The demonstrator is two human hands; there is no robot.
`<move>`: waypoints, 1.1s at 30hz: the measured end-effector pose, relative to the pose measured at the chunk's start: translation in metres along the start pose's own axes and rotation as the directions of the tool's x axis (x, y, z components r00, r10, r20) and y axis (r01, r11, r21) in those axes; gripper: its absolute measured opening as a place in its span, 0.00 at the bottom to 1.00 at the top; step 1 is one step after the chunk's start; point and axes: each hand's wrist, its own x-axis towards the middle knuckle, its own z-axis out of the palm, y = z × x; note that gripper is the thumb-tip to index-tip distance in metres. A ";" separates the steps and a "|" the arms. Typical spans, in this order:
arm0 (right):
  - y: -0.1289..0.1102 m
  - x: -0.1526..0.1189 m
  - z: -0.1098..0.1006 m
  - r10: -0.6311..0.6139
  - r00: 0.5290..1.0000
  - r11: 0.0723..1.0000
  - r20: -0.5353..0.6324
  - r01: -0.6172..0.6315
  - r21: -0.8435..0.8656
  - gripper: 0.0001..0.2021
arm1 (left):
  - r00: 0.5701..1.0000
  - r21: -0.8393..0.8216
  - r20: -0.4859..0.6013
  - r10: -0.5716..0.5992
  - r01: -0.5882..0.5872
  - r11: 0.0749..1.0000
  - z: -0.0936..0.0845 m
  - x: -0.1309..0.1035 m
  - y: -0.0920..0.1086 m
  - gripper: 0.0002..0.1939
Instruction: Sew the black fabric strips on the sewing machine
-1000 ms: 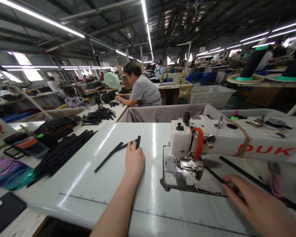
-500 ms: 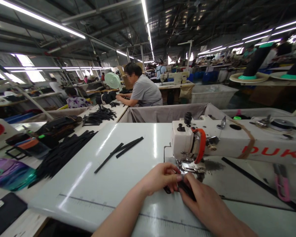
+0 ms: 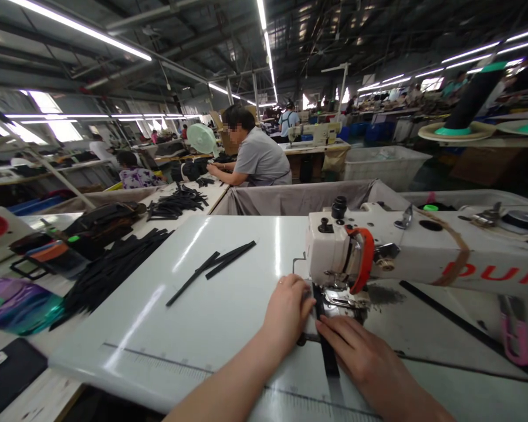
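A black fabric strip (image 3: 329,350) runs lengthwise under the presser foot area of the white sewing machine (image 3: 334,252), its near end lying flat on the table. My left hand (image 3: 289,308) is at the strip's left edge beside the foot, fingers curled in against it; its fingertips are partly hidden. From the right, my right hand (image 3: 358,349) lies low with fingers stretched out, the fingertips touching the strip's right edge just in front of the metal foot (image 3: 341,298).
Loose black strips (image 3: 231,258) lie on the white table (image 3: 229,328), with a heap of strips (image 3: 114,275) at left. Pink-handled snips (image 3: 514,334) and a long black strip (image 3: 449,310) are at right. A phone (image 3: 13,375) lies lower left. A co-worker (image 3: 264,155) sits ahead.
Both hands were together holding the strip in front of the foot. Now the left hand has moved forward and left, and the strip lies straight and flat along the foot.
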 end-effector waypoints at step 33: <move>0.001 0.010 -0.004 0.162 0.986 0.987 0.032 -0.163 0.008 0.23 | 0.964 0.065 0.083 0.254 -0.260 0.963 0.005 -0.002 0.003 0.12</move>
